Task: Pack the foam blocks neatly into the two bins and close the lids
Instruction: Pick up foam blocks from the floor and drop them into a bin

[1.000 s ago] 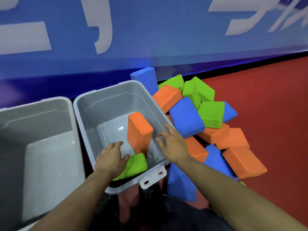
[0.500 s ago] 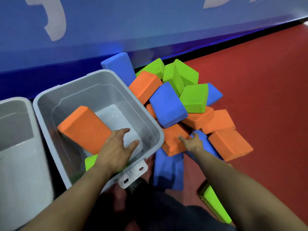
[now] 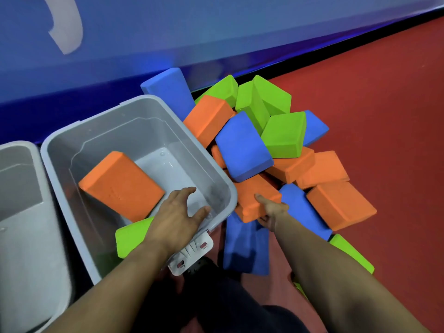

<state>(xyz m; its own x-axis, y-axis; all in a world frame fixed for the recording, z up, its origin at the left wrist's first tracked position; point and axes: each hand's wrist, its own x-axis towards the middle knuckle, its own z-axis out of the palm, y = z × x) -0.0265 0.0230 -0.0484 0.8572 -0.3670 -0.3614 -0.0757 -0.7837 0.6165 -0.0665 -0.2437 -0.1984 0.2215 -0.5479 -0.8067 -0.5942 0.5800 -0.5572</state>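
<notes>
A grey bin [image 3: 211,164] stands open on the floor. Inside it an orange block [image 3: 121,185] leans tilted, and a green block [image 3: 131,236] lies at the near end. My left hand [image 3: 177,217] hovers over the bin's near right corner with fingers spread, holding nothing. To the right of the bin, my right hand [image 3: 270,211] grips an orange block [image 3: 254,197] at the near edge of a pile of several orange, blue and green blocks [image 3: 264,140]. A second grey bin [image 3: 21,212] stands at the left, with no blocks visible in it.
A blue padded wall [image 3: 216,32] runs behind the bins and pile. Red floor [image 3: 384,104] stretches to the right. A blue block [image 3: 245,246] and a green block [image 3: 350,253] lie near my legs. A white latch [image 3: 189,253] hangs off the bin's near rim.
The orange block in the bin tipped from upright to leaning left. My right hand left the bin's rim, reached the pile and closed on an orange block. My left hand moved slightly right.
</notes>
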